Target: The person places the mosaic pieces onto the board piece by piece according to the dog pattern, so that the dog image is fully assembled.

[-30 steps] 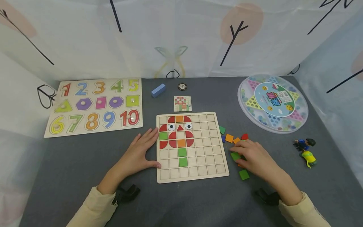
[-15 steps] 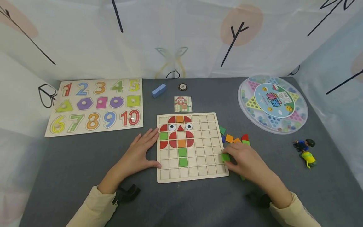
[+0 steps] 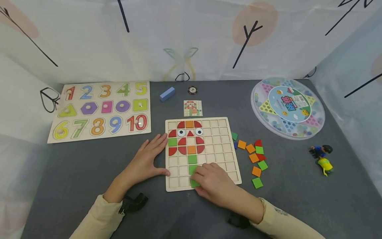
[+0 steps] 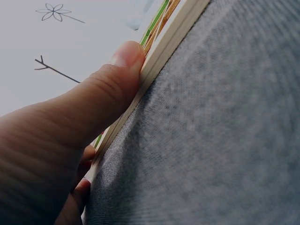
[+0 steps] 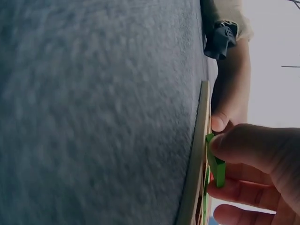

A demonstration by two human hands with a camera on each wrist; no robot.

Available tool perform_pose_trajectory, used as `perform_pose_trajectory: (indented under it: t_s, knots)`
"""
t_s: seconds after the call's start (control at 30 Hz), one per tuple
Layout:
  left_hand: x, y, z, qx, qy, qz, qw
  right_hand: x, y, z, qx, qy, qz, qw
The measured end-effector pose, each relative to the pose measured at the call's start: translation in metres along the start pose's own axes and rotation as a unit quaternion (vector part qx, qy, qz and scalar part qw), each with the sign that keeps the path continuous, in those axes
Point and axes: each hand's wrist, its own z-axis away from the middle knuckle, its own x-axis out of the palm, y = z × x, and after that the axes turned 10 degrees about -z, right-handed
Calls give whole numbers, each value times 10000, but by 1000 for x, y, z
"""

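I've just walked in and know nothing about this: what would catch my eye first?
Probably the two round eye pieces staring up from among red shapes on the wooden grid board, centre of the head view. At the board's near edge, the right hand pinches a green square. A number puzzle lies far left.

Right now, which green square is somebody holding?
The green square pinched by the right hand at the near edge of the board; the other green squares lie unheld, on the board or table.
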Motion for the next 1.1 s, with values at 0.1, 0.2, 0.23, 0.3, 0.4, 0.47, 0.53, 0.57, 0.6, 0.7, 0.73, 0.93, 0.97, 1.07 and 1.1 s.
perform_pose_trajectory:
  t_s: [0.1,0.2,0.23,0.3,0.4,0.47,0.53,0.57,0.6,0.7,0.73,0.93,0.97,1.07,1.1]
  knots:
    - [1,0,-1,-11,-24,-15,10000,4,0,-1,27,169,27,9998]
    - [1,1,-1,4,-24,-8,10000,5,0,-1,77,309,40,9995]
    - [1,1,-1,7,-20,-7,10000,5,-1,-1,99,327,36,9994]
    - [1,1,-1,0,-12,13,10000,5,-1,-1,152,299,27,9994]
    - [1,0,-1,-12,8,20,10000,4,-3,-2,220,173,1,9996]
    - [1,0,-1,-12,6,20,10000,1,-2,-2,277,86,-20,9996]
    - [1,0,-1,-26,-8,1,10000,-4,1,-1,359,85,-77,9993]
    - [1,0,-1,-28,-17,-9,10000,-9,5,1,418,147,-104,9990]
    - [2,0,-1,-38,-33,-8,10000,-14,10,3,506,260,-129,9983]
    - [1,0,-1,-53,-48,-3,10000,-36,34,14,964,735,-104,9926]
    - [1,1,-1,-47,-50,10,10000,-44,44,19,1194,882,-58,9889]
    - [1,0,0,-59,-71,35,10000,-68,96,41,2458,818,447,9648]
    - [1,0,0,-60,-76,33,9999,-68,102,43,2531,710,500,9635]
    - [0,1,0,-52,-68,44,10000,-64,112,45,2545,462,518,9646]
    - [0,1,0,-43,-57,48,10000,-62,114,44,2505,405,513,9659]
